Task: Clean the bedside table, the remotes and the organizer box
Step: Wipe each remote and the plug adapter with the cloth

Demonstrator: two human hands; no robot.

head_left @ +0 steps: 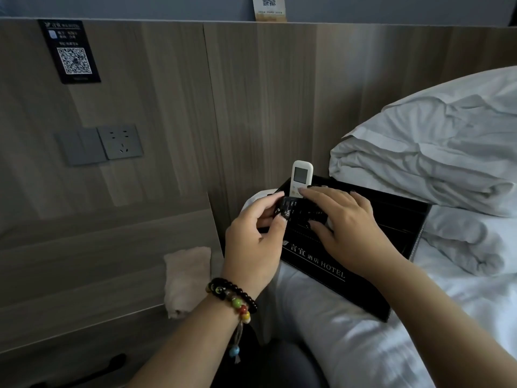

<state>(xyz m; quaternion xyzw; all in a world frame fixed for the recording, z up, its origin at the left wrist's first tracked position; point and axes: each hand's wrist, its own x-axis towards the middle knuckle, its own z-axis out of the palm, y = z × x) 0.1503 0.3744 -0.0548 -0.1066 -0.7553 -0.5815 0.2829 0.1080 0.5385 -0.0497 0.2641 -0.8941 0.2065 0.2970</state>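
Nearest: a beaded bracelet [232, 296] on the left wrist, and beside it a crumpled pale cloth [187, 278] lying on the wooden bedside surface [84, 275] — likely parked there as the wiping rag, within easy reach.

Further in, both hands on a black remote [300, 212] above the organizer box [349, 264]. Left hand [251, 236] pinching the remote's near end between thumb and curled fingers; right hand [344, 219] laid over its top, fingers fairly straight and spread, thumb tucked along the side — more pressing and steadying than clutching. Probably slotting it into, or drawing it from, a compartment; impossible to say which from this view.

Black box sitting on the white bedsheet [363, 345] rather than on the bedside surface — presumably moved off so that top could be wiped. Hotel lettering facing the camera.

Behind the hands, a white remote [302, 176] standing upright in the box's far-left compartment, screen outward. Beyond that, rumpled duvet [436, 152], wood headboard panel [279, 93], wall socket [120, 142].
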